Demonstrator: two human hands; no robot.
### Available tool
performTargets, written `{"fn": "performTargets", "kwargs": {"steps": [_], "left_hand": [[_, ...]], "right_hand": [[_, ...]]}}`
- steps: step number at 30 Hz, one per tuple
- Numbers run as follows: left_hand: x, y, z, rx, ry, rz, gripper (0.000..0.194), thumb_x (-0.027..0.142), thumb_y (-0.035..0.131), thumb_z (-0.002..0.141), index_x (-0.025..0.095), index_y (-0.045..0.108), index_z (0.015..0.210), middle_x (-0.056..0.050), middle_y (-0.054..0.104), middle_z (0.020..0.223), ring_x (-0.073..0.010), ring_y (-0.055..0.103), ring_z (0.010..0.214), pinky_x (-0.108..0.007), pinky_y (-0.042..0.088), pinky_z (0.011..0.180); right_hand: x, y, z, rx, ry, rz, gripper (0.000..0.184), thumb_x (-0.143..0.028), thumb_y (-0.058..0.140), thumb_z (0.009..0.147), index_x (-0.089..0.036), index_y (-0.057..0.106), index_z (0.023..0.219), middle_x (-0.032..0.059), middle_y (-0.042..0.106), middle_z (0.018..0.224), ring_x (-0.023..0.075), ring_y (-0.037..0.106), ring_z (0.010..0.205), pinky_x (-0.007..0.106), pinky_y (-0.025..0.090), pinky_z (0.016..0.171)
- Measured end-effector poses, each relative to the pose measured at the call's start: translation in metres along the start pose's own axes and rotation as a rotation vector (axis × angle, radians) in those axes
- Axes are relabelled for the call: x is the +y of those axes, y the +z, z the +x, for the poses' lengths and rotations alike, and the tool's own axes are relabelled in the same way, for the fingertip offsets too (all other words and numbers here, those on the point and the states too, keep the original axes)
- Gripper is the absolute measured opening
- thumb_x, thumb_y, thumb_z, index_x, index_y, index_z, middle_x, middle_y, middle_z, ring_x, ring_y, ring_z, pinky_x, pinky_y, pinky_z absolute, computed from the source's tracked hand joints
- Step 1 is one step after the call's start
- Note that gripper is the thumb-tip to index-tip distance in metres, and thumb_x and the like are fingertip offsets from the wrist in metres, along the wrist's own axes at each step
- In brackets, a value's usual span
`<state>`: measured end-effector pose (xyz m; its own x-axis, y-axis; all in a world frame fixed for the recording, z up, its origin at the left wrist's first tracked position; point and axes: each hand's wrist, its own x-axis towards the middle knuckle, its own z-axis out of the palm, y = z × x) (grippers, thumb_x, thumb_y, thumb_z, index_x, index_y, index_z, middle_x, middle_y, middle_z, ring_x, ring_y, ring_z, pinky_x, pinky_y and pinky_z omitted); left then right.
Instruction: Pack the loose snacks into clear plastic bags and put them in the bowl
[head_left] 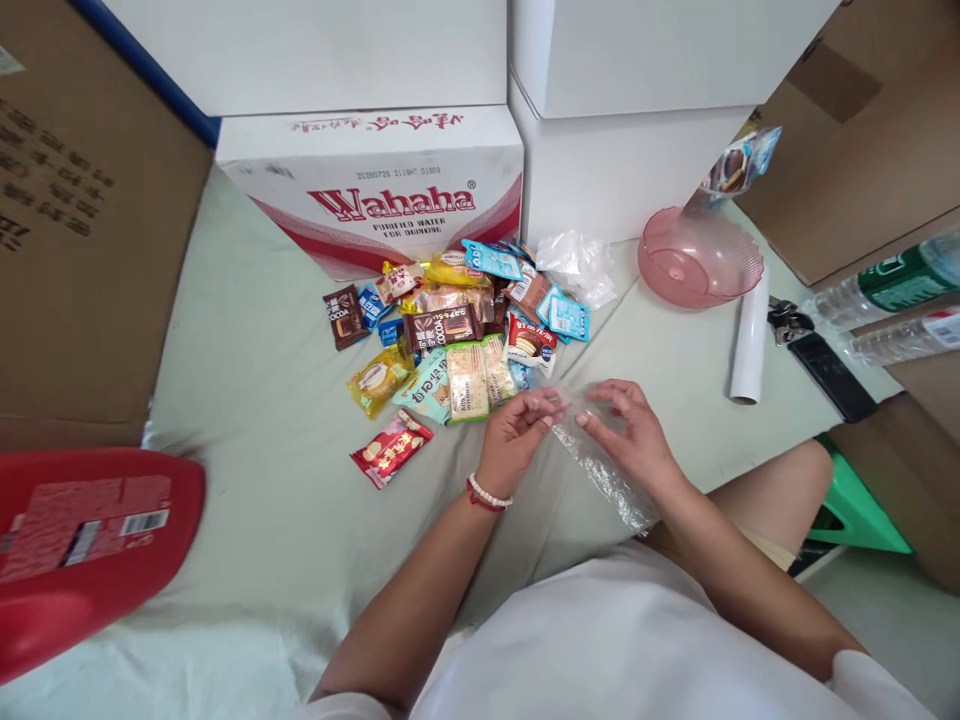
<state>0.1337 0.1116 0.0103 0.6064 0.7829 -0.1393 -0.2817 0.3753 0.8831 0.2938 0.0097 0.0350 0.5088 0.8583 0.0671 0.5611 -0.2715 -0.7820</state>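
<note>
A thin clear plastic bag [607, 480] hangs between my hands, its lower end reaching toward my lap. My left hand [517, 425] pinches the bag's upper edge between thumb and fingers. Close to the same edge, my right hand [634, 430] is curved with its thumb and fingers apart; whether it touches the film is hard to see. Beyond them lies a pile of wrapped snacks, among them a brown cocoa bar [444, 328], a pale rice cracker pack [467, 382] and a red-and-white cake packet [531, 342]. A red snack packet [392, 447] lies apart, nearer me.
Behind the pile stands a white Wahaha water carton [390, 200]. Crumpled clear plastic bags [575, 265] lie beside a pink bowl [694, 260]. To the right are a white roll [750, 345], a black phone [831, 377] and bottles [904, 285]. A red container [97, 540] is at left.
</note>
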Motion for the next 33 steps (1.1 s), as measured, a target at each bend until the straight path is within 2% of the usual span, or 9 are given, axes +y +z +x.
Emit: {"fn": "performTargets", "kwargs": {"steps": [8,11,16,18,21,22,24,27,33], "left_hand": [[0.013,0.006,0.003,0.198,-0.183,-0.235,0.033,0.036,0.078,0.077,0.023,0.052,0.092,0.003,0.064,0.084,-0.011,0.066,0.076,-0.026,0.056,0.071],[0.019,0.005,0.007,0.322,-0.181,-0.181,0.031,0.032,0.074,0.077,0.024,0.048,0.09,0.008,0.055,0.072,-0.0051,0.05,0.053,-0.016,0.039,0.049],[0.035,-0.03,0.014,0.314,-0.181,0.208,0.019,0.03,0.068,0.078,0.021,0.054,0.088,0.006,0.051,0.066,-0.0058,0.038,0.047,-0.017,0.027,0.042],[0.046,-0.045,0.011,0.352,-0.098,0.466,0.018,0.028,0.067,0.077,0.02,0.057,0.089,0.003,0.056,0.072,-0.0082,0.045,0.053,-0.02,0.034,0.047],[0.062,-0.044,-0.004,0.557,0.329,0.947,0.027,0.02,0.067,0.078,0.02,0.061,0.105,-0.007,0.064,0.105,-0.018,0.06,0.087,-0.029,0.049,0.07],[0.064,-0.038,-0.01,0.54,0.503,1.089,0.034,0.018,0.066,0.08,0.021,0.061,0.113,-0.01,0.063,0.118,-0.0225,0.06,0.103,-0.034,0.05,0.081],[0.063,-0.023,-0.021,0.212,0.723,1.321,0.046,0.012,0.062,0.082,0.026,0.06,0.126,-0.012,0.06,0.134,-0.028,0.055,0.125,-0.043,0.044,0.1],[0.048,-0.007,-0.027,-0.34,0.635,1.53,0.065,0.004,0.053,0.082,0.029,0.053,0.142,-0.012,0.059,0.144,-0.0294,0.059,0.126,-0.047,0.041,0.104],[0.032,-0.034,-0.035,-0.454,0.293,1.45,0.066,0.014,0.053,0.084,0.021,0.047,0.149,-0.015,0.063,0.138,-0.0287,0.064,0.116,-0.044,0.048,0.097]], "right_hand": [[0.015,-0.017,0.003,0.169,0.391,0.466,0.03,-0.052,0.067,0.085,-0.024,0.058,0.089,0.0029,0.064,0.091,0.0181,0.063,0.081,0.03,0.054,0.066],[0.026,-0.041,0.006,0.19,0.513,0.533,0.034,-0.053,0.07,0.081,-0.025,0.053,0.088,-0.0022,0.059,0.076,0.0122,0.054,0.056,0.024,0.043,0.046],[0.044,-0.071,0.022,-0.039,0.463,0.434,0.039,-0.055,0.075,0.076,-0.023,0.057,0.086,-0.0069,0.05,0.06,0.0072,0.037,0.04,0.023,0.026,0.037],[0.049,-0.069,0.032,-0.152,0.393,0.406,0.038,-0.056,0.074,0.079,-0.022,0.059,0.087,-0.0067,0.051,0.059,0.0071,0.037,0.04,0.023,0.026,0.039],[0.051,-0.053,0.045,-0.193,0.292,0.347,0.032,-0.052,0.07,0.083,-0.022,0.061,0.088,-0.0068,0.051,0.056,0.0082,0.041,0.042,0.023,0.03,0.043],[0.05,-0.048,0.049,-0.197,0.269,0.331,0.029,-0.05,0.068,0.084,-0.022,0.061,0.087,-0.0067,0.051,0.055,0.0086,0.041,0.042,0.024,0.03,0.044],[0.047,-0.04,0.055,-0.211,0.243,0.321,0.024,-0.046,0.066,0.086,-0.022,0.062,0.087,-0.0062,0.051,0.055,0.0091,0.042,0.043,0.024,0.031,0.045],[0.044,-0.041,0.06,-0.242,0.233,0.298,0.021,-0.043,0.064,0.087,-0.022,0.063,0.087,-0.0056,0.052,0.057,0.0098,0.043,0.045,0.025,0.033,0.046],[0.056,-0.06,0.062,-0.203,0.247,0.225,0.027,-0.049,0.066,0.085,-0.022,0.062,0.087,-0.0054,0.053,0.055,0.0107,0.044,0.046,0.025,0.034,0.047]]}}
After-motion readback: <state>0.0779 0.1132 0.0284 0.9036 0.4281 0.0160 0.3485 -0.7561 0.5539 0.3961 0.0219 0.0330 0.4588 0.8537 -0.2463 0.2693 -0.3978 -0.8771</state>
